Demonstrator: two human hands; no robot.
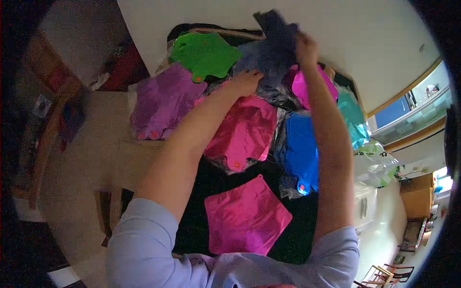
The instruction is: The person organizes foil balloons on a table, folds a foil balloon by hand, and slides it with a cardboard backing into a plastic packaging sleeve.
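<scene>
One blurred right grip (305, 47) holds a dark sheet (274, 50).

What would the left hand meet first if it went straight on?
Probably the dark blue foil piece held by the right hand; the left hand may already touch it, as depth is unclear.

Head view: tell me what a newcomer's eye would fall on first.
Probably the shiny pink sheet, lying on the black surface nearest the person's body. Next, likely, the vivid green sheet at the upper left of the spread. Then the dark blue-grey piece at top centre, with the left hand at its lower edge and the blurred right hand at its right.
</scene>
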